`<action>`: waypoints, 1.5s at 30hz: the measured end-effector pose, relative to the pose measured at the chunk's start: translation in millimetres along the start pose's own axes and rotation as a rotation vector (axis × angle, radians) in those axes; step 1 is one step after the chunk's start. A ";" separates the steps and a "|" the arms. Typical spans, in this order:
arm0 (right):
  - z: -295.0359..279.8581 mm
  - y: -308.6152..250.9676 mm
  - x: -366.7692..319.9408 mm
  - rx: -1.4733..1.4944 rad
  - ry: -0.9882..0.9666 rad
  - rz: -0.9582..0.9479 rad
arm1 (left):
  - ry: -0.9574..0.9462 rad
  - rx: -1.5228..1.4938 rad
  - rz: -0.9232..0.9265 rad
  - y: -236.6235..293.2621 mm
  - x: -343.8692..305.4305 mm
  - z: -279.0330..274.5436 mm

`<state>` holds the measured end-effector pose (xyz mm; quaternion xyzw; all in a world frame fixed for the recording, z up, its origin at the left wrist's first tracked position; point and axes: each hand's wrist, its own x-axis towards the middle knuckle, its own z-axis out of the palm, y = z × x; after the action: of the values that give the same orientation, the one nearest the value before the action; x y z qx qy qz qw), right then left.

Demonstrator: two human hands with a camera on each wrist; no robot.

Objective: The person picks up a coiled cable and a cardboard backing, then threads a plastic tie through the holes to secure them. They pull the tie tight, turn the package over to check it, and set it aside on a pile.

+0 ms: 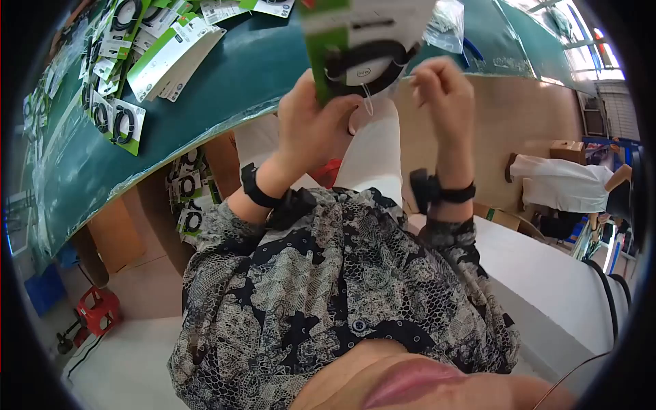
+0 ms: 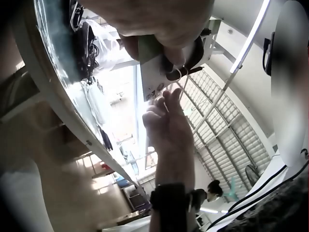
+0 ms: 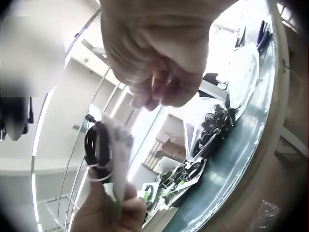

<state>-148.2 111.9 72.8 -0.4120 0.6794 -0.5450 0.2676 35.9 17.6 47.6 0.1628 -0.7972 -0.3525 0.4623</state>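
My left hand grips the lower left edge of a green and white packaging card, thumb across its front. A coiled black cable lies against the card, and a thin white tie makes a loop below the coil. In the right wrist view, the left thumb presses beside this tie. My right hand hovers just right of the card, fingers loosely bent. Nothing shows between those fingers in the right wrist view, where the hand is apart from the card.
On the green table lie a stack of cards and several carded cables. A clear plastic bag and a blue-handled tool lie at the far right. More carded cables are below the table edge. Another person is at right.
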 end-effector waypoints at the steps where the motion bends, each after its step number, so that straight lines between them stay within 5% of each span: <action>1: -10.1 5.7 8.2 -0.015 0.084 -0.075 | -0.014 -0.333 -0.190 -0.5 0.2 0.8; 3: -1.2 13.8 9.4 0.114 -0.029 -0.101 | -0.034 -0.999 -0.580 -1.1 -1.1 4.8; 6: 17.7 19.3 9.3 0.388 -0.270 -0.194 | -0.049 -1.085 -0.624 -4.6 -2.0 9.3; 10: 33.0 21.9 5.8 0.460 -0.258 -0.149 | -0.037 -1.164 -0.685 -10.0 -5.2 13.3; 14: 38.6 45.8 4.6 0.301 -0.093 -0.341 | -0.029 -1.164 -0.690 -12.7 -5.7 16.4; 22: 36.9 62.7 5.0 0.567 -0.043 -0.139 | -0.053 -1.123 -0.662 -6.2 -4.0 16.0; 25: 36.3 52.6 0.5 0.020 -0.012 -0.374 | -0.084 -1.127 -0.698 -10.1 -0.2 12.0; 29: 30.9 54.5 4.4 -0.133 -0.040 -0.526 | -0.151 -1.101 -0.764 -11.9 3.5 10.2; 34: 33.1 58.3 5.9 -0.266 0.024 -0.604 | -0.097 -1.028 -0.777 -16.1 1.0 13.5; 37: 43.3 53.7 0.6 -0.118 0.128 -0.452 | -0.057 -1.063 -0.768 -18.0 -1.1 19.7; 45: 48.5 91.5 -1.2 -0.208 0.027 -0.549 | -0.070 -1.245 -0.820 -22.1 -7.9 23.2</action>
<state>-132.8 93.8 -27.9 -0.5984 0.5981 -0.5300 0.0572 18.8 16.4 19.4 0.1439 -0.3398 -0.8879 0.2748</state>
